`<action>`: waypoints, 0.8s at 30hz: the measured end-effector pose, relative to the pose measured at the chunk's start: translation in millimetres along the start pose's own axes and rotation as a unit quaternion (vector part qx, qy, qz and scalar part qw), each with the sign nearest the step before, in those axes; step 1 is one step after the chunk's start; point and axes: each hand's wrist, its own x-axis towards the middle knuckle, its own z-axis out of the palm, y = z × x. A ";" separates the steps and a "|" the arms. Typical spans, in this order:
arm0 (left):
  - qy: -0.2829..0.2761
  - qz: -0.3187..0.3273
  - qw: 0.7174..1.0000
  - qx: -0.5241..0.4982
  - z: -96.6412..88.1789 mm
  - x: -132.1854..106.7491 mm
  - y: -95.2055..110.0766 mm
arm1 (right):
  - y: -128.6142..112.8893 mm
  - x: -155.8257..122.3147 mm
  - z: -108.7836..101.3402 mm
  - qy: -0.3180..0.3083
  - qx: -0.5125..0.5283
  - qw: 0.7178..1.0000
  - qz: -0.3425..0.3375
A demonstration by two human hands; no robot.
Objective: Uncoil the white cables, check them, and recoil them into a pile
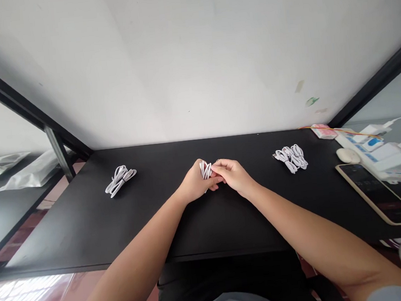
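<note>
A coiled white cable (205, 170) is held over the middle of the black table (179, 228). My left hand (197, 181) wraps round the bundle from the left, its fingers closed. From the right, my right hand (233, 173) pinches at the bundle's edge, thumb and fingers together. What sits between its fingertips is partly hidden; a thin dark loop shows just above them. To the left lies a white cable bundle (120, 179) bound with a dark tie. On the right, more bundled white cables (290, 158) lie side by side, also tied.
A phone (378, 192) lies at the right edge, plugged into a cord. Beside it are a power strip (363, 146) with white chargers (399, 156) and a round white case (348, 155). Plastic-wrapped packages (35, 170) rest on a neighbouring table at the left. A wall closes off the back.
</note>
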 end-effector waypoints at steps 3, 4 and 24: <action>0.044 -0.010 0.993 0.105 -1.8 -2.2 2.6 | 3.8 -0.1 -3.4 -0.008 -0.091 0.995 -0.048; 0.060 -0.002 0.988 0.140 -2.4 -2.7 3.2 | 4.3 -0.8 -3.8 -0.002 -0.126 0.990 -0.062; 0.026 0.029 0.958 0.285 -7.9 -3.4 6.2 | 6.8 2.1 -12.6 0.037 -0.205 0.969 -0.134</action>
